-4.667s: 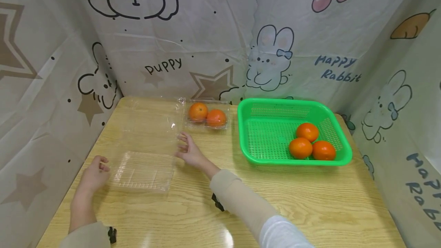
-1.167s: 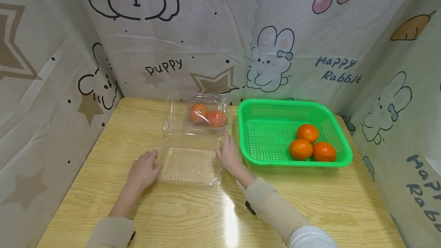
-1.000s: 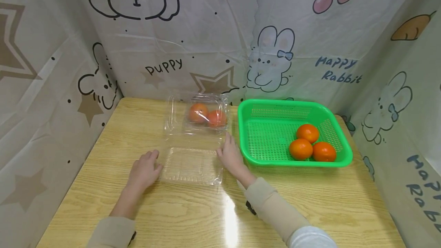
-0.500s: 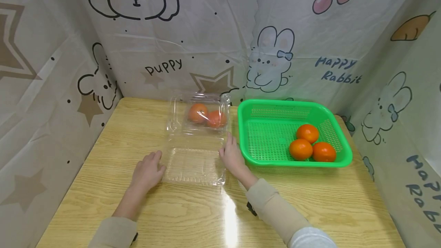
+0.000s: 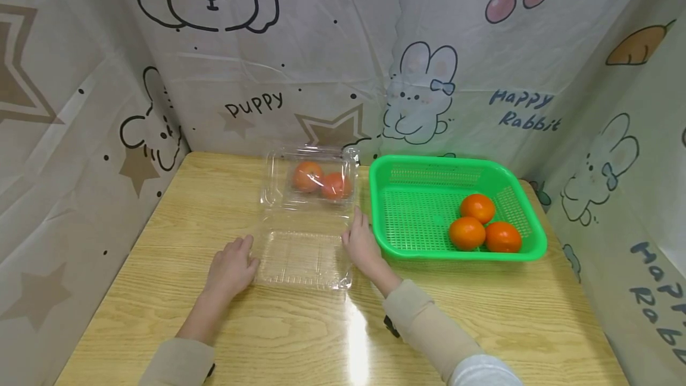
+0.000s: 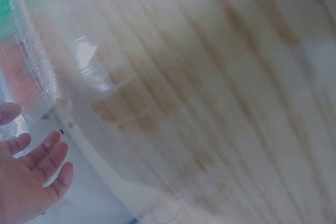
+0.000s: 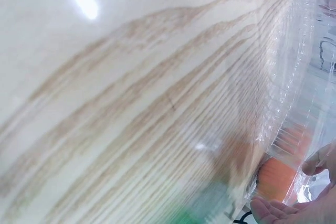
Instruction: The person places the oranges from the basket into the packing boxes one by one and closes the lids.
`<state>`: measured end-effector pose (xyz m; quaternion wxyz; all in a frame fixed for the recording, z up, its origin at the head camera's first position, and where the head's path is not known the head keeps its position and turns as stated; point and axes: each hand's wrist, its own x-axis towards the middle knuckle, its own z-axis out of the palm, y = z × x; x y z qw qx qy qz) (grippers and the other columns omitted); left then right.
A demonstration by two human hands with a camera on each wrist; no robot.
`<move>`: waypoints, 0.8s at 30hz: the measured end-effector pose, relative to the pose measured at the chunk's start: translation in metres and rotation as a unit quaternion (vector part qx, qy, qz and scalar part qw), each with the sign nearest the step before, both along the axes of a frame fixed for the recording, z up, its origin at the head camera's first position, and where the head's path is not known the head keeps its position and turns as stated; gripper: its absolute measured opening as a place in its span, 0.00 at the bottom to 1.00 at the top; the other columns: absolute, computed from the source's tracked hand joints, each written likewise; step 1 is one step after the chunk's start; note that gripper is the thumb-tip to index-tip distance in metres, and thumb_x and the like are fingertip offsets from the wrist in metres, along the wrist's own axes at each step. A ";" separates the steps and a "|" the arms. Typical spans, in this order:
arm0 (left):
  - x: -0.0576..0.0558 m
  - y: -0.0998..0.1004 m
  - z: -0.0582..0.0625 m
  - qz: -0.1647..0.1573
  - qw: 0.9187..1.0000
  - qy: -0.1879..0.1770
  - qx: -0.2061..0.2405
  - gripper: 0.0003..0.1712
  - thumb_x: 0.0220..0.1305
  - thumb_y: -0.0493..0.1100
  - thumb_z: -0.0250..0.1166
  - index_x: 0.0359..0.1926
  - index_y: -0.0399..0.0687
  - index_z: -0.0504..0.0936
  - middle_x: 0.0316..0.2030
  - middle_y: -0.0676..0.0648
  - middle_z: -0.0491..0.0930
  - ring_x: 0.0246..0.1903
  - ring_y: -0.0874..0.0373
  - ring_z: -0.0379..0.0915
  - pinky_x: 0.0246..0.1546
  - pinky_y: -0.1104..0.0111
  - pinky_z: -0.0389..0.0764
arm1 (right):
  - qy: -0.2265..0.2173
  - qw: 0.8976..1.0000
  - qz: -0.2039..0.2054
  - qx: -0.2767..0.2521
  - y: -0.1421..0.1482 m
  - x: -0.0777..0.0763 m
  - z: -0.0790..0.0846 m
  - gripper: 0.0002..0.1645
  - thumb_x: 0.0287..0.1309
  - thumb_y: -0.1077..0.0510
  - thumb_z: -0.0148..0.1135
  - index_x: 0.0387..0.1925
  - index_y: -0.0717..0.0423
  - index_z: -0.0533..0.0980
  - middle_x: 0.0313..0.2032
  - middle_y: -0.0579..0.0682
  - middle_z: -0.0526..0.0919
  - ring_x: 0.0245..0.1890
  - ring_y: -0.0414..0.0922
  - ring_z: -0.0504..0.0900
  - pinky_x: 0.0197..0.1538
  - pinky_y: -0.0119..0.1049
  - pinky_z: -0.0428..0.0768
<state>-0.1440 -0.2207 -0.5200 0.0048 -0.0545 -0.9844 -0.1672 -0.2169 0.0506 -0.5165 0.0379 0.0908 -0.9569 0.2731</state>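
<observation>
An unfolded clear plastic clamshell box point(image 5: 305, 258) lies in the middle of the table in the head view, its base near me and its lid tipped away. My left hand point(image 5: 230, 267) is at the base's left side, thumb and fingers loosely spread in the left wrist view point(image 6: 34, 177). At the right side, my right hand point(image 5: 364, 246) touches the box's edge with extended fingers. Through the raised lid I see two oranges point(image 5: 308, 177) in a smaller clear box behind. The base holds nothing.
A green plastic basket point(image 5: 378, 213) stands to the right, close to my right hand. Three oranges point(image 5: 467, 233) sit together in its right half. Printed cloth point(image 5: 321, 46) rises behind the wooden table point(image 5: 289, 344) and along both sides.
Earlier, the clamshell stood further left. Both hands and the box have since shifted right, bringing its lid in front of the smaller box; over the last half second they barely move.
</observation>
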 end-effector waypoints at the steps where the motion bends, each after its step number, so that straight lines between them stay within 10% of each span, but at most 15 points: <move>1: 0.000 0.000 0.000 0.000 1.000 0.001 -0.001 0.25 0.60 0.45 0.54 0.54 0.34 0.64 0.39 0.38 0.72 0.40 0.41 0.69 0.39 0.49 0.70 | -0.002 1.000 -0.001 -0.001 0.000 0.000 0.000 0.36 0.54 0.63 0.50 0.63 0.72 0.52 0.50 0.67 0.69 0.33 0.54 0.76 0.33 0.40 0.78; 10: -0.002 0.002 0.001 0.000 1.000 0.006 -0.001 0.24 0.59 0.44 0.55 0.52 0.34 0.66 0.40 0.37 0.73 0.40 0.40 0.69 0.38 0.48 0.70 | -0.035 0.999 -0.002 -0.007 -0.004 0.008 0.005 0.49 0.48 0.61 0.59 0.66 0.69 0.45 0.62 0.66 0.57 0.54 0.58 0.69 0.46 0.43 0.77; 24: -0.001 0.004 0.003 0.000 1.000 0.002 0.003 0.23 0.59 0.45 0.55 0.52 0.34 0.66 0.38 0.38 0.73 0.39 0.42 0.69 0.38 0.49 0.70 | 0.076 0.993 0.092 -0.022 0.005 0.020 0.038 0.40 0.50 0.62 0.60 0.64 0.62 0.56 0.61 0.63 0.60 0.61 0.57 0.62 0.60 0.48 0.65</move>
